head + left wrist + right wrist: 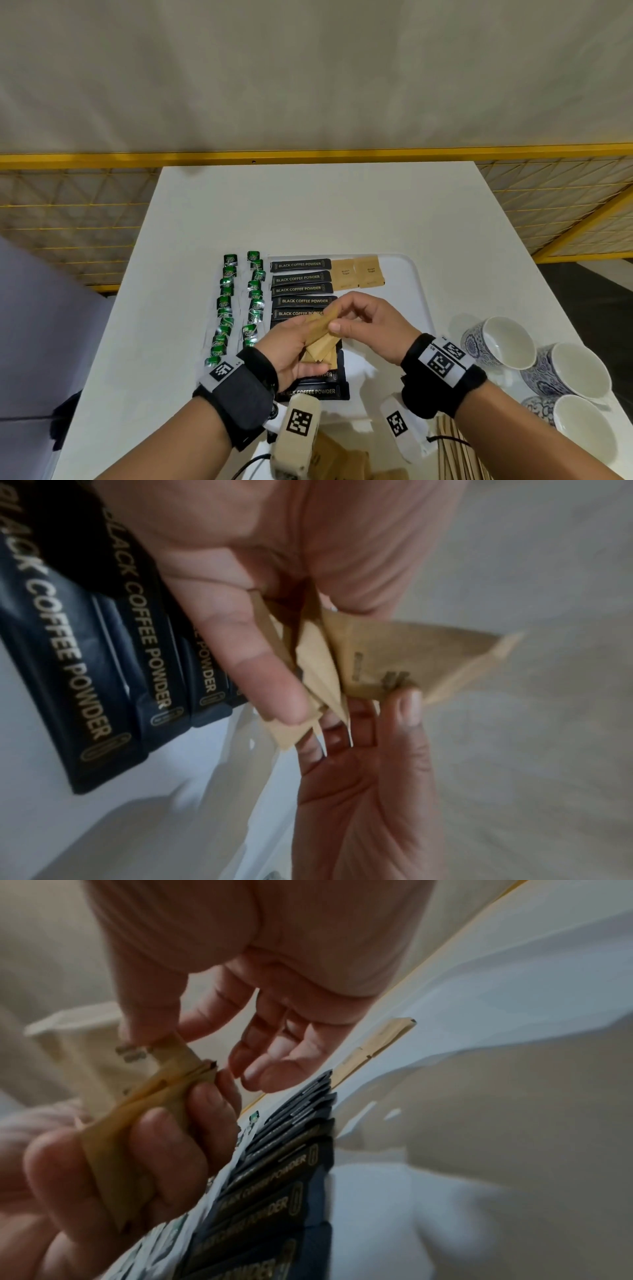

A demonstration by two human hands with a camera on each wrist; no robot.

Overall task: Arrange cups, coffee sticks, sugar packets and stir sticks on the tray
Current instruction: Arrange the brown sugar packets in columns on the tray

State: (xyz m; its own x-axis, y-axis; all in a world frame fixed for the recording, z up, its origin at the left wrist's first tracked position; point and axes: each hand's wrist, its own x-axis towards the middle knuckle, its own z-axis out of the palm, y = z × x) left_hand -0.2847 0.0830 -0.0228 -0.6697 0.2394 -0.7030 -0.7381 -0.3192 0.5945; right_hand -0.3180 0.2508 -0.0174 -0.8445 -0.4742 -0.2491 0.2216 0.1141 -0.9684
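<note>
Only from the head view: two brown sugar packets lying flat on the white tray, right beside the black coffee sticks; cups off the tray's right side on the desk. Up close on the wrists: left hand over the tray, grip wrapped round a fan of packets. Right hand pinching the top packet, other fingers loose.

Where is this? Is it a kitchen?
Probably not a kitchen. It looks like a work or test area: a plain white table, a yellow wire fence behind it, and coded tags strapped on both wrists.
</note>
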